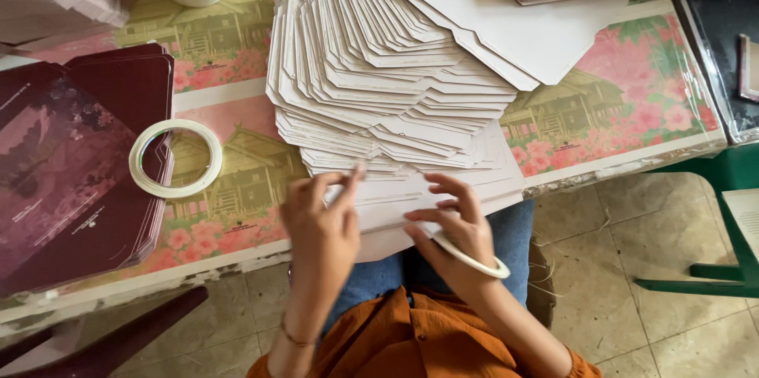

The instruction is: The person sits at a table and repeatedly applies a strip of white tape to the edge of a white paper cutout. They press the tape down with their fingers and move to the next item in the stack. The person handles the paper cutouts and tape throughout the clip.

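My left hand (320, 224) and my right hand (455, 220) both rest on a flat white card sheet (391, 204) that hangs over the table's near edge above my lap. The left fingers pinch the sheet's upper left part; the right fingers press its right part. A white tape ring (474, 261) sits around my right wrist like a bangle. Just beyond the sheet lies a large fanned pile of white die-cut card blanks (371, 69).
A roll of white tape (175, 158) lies left of the hands, beside a stack of dark maroon printed cards (71, 164). The table carries a floral pink cover (632, 101). More white card stacks lie at the far right; a green stand (735, 212) stands on the tiled floor.
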